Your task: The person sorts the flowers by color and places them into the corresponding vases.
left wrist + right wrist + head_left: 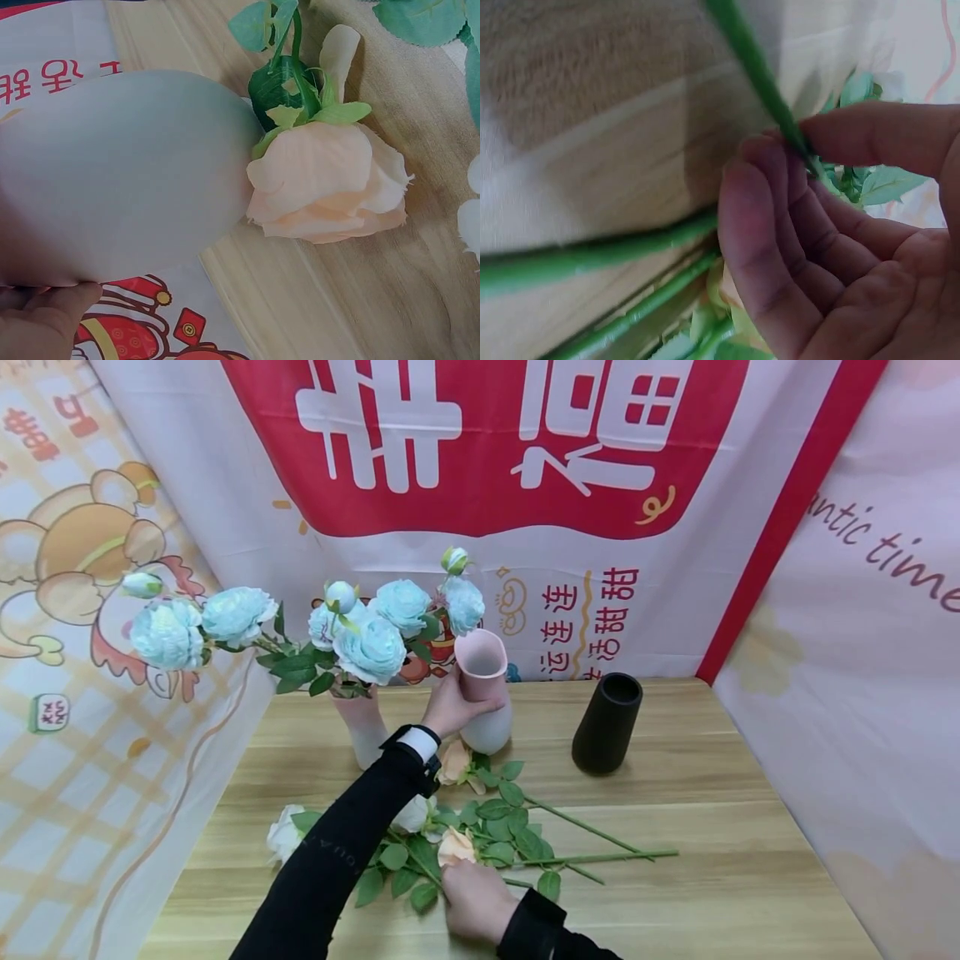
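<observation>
With right hand (477, 902) toward front edge of table (720, 897), pinching green stem (754, 71) between thumb and bent fingers. With left hand (459, 700), gripping pink-and-white vase (491, 729) near back edge. Best to free stem gently from overlapping leaves (493, 809), keeping vase steady, clear of peach rose (330, 180).

Smooth held vase (491, 724) (matt finish).

The right cloth (862, 710) reads "ntic time"; red characters (559, 597) on the back cloth (487, 514) include "连连" and "甜甜".
</observation>
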The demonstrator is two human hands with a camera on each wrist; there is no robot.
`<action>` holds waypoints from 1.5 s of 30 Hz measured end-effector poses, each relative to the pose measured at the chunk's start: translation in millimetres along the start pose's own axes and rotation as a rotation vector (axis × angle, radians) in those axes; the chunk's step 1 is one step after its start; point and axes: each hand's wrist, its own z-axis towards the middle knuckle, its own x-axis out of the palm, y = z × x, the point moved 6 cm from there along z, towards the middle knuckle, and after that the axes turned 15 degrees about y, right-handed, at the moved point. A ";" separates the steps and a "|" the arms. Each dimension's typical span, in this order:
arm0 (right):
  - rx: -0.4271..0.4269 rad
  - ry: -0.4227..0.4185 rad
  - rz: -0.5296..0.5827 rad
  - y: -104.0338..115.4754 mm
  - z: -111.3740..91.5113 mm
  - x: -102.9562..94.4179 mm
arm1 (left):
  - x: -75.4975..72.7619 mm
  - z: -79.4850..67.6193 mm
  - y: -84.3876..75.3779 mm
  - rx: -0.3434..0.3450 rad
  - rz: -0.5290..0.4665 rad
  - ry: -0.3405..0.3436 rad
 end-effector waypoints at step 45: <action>0.021 -0.490 -0.046 -83.0 -112.1 -95.1 | -2.7 3.3 2.9 0.008 0.042 -0.021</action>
